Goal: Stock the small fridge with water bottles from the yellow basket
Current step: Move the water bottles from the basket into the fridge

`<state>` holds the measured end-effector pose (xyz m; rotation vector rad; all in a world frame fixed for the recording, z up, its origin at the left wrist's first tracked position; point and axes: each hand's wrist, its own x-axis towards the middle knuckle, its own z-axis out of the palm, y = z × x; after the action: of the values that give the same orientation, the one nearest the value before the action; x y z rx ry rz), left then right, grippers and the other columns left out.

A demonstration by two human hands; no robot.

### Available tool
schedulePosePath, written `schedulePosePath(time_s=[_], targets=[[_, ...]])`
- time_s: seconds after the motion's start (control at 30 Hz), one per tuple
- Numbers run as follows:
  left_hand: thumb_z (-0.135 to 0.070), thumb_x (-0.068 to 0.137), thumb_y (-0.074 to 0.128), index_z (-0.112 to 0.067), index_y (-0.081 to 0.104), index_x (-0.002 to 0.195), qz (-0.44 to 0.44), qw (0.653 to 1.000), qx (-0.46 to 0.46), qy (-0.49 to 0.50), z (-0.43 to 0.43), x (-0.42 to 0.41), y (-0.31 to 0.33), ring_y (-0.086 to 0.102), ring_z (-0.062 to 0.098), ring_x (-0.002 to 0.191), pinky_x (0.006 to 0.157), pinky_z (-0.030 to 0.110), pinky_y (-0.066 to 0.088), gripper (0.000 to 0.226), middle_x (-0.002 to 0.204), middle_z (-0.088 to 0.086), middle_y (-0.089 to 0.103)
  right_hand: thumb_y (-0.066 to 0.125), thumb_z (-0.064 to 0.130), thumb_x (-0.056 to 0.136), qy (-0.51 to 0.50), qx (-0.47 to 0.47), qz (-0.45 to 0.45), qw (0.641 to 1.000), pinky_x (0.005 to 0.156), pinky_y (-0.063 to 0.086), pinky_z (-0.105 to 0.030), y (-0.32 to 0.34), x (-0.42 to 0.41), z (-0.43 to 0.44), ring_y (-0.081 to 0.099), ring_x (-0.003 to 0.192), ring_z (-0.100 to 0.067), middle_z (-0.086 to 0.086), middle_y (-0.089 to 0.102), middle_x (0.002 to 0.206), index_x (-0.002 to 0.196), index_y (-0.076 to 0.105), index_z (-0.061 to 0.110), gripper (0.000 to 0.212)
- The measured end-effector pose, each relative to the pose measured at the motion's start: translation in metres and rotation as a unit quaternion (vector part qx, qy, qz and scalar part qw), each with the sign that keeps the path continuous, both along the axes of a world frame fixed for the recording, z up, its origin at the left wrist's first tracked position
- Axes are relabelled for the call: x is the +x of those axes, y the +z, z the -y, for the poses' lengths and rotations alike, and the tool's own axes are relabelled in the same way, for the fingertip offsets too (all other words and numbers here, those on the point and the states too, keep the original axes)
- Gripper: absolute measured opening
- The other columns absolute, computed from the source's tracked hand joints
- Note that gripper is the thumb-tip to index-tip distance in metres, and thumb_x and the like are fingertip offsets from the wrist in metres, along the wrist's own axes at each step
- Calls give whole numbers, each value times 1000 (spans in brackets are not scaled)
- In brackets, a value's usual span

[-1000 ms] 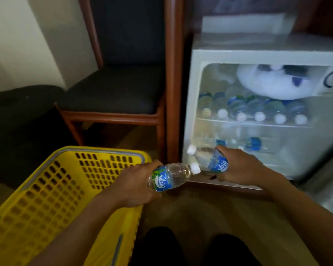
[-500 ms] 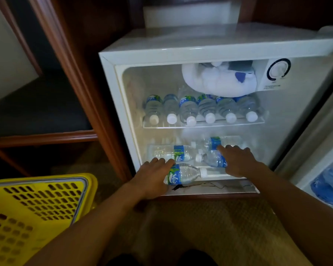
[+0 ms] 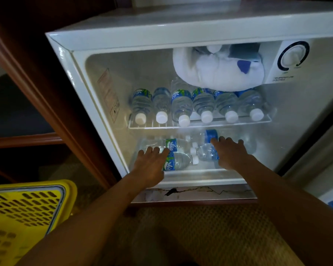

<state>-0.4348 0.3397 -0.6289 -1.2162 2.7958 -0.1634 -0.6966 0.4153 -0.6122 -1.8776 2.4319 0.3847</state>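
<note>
We reach into the white fridge [image 3: 112,104]: our left hand [image 3: 151,163] lies flat, fingers spread, on a clear ribbed bottle [image 3: 178,161] on the fridge floor; our right hand [image 3: 230,152] covers another bottle [image 3: 206,152]. The perforated yellow basket [image 3: 25,206] sits lower left.

I see the small white fridge [image 3: 112,150] open. Six clear water bottles [image 3: 182,106] lie side by side on its upper shelf, white caps toward me. Four more bottles [image 3: 178,160] lie sideways on its floor. The yellow basket [image 3: 27,208] stands at lower left.
</note>
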Motion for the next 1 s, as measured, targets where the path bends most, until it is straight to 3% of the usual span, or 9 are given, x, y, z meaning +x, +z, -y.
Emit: schedulePosePath(time_s=[0.37, 0.63, 1.0], targets=[[-48, 90, 61, -22, 17, 155, -3, 1000, -6, 19, 33, -17, -11, 42, 33, 125, 105, 50, 31, 83, 140, 13, 44, 62, 19, 86, -13, -33, 8, 999, 109, 30, -61, -4, 0, 32, 45, 130, -27, -5, 47, 141, 144, 32, 22, 66], [-47, 94, 48, -23, 3, 157, 10, 999, 18, 24, 26, -16, -7, 24, 38, 139, 116, 63, 11, 81, 149, 17, 25, 65, 24, 85, -18, -71, -11, 997, 110, 29, -62, -9, 6, 27, 41, 133, -30, -11, 41, 142, 150, 26, 23, 76], [-28, 91, 64, -21, 14, 157, 4, 1000, -28, -4, 13, -9, -9, 39, 35, 132, 111, 60, 29, 83, 148, 14, 35, 67, 23, 84, -3, -112, 6, 994, 111, 31, -56, -13, 9, 9, 43, 131, -28, -10, 41, 142, 149, 29, 25, 76]])
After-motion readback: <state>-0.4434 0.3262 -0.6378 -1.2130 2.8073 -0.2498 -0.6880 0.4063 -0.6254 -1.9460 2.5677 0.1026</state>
